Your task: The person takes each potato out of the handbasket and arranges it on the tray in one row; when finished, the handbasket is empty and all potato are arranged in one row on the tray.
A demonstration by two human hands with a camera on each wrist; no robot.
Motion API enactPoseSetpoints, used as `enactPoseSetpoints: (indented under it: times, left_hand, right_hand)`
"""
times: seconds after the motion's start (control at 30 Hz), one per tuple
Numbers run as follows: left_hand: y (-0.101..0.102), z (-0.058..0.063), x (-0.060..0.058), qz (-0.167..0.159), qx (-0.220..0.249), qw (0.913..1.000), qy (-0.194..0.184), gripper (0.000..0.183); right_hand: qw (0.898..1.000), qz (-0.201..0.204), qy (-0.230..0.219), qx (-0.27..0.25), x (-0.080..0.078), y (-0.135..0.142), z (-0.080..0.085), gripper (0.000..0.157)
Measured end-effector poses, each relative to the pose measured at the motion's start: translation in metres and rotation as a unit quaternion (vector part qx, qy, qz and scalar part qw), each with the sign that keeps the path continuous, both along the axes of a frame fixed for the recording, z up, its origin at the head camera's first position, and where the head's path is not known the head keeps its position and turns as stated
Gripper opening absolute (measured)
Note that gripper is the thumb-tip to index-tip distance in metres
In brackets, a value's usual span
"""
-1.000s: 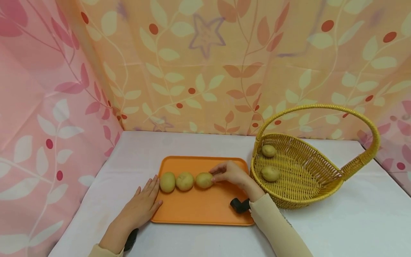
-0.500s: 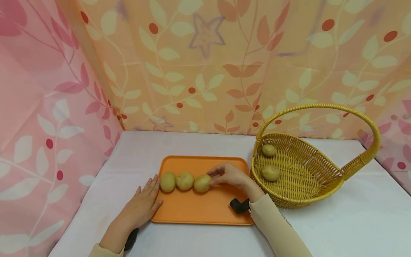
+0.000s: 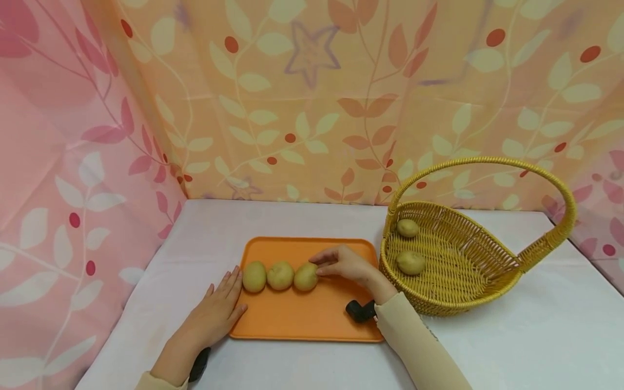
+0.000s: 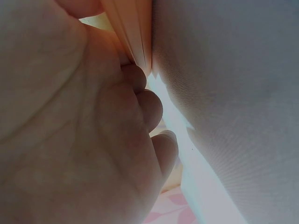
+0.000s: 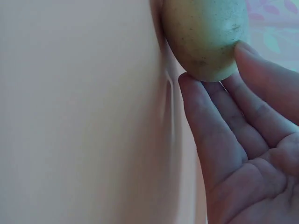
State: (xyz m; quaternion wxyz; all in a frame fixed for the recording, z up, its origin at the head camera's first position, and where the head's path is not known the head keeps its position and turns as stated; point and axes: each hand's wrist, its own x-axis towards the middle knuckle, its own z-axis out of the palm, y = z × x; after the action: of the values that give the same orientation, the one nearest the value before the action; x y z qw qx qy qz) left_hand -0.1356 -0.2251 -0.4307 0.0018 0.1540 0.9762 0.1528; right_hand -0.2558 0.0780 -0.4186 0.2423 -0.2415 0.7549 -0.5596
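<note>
Three potatoes lie in a row on an orange tray: the left potato, the middle potato and the right potato. My right hand reaches in from the right and pinches the end of the right potato. In the right wrist view the thumb is on one side of that potato, with the fingers at its lower end. My left hand lies flat along the tray's left edge, fingers straight. The left wrist view shows its palm and fingertips beside the tray's rim.
A yellow wicker basket with a tall handle stands right of the tray, close behind my right forearm. It holds a small potato and a larger potato. A black wrist device overlaps the tray's right side. Patterned cloth hangs behind the white table.
The right potato has moved left and turned, now right beside the middle one. My right hand has followed it left. The left hand has stayed in place.
</note>
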Motion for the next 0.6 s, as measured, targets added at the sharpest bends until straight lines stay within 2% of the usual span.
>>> enactPoseSetpoints:
  times: [0.27,0.6]
  left_hand:
    - [0.0008,-0.0003,-0.0003,-0.001,-0.007,1.0000,0.003,0.063]
    - [0.0004,0.0001,-0.0002,-0.002,-0.006,1.0000,0.004,0.063]
  right_hand:
    - [0.999,-0.015,-0.038,-0.033,0.0035,0.0055,-0.0019,0.039]
    - [0.999,-0.012,-0.030,-0.022,0.0043,-0.0009,-0.0067,0.037]
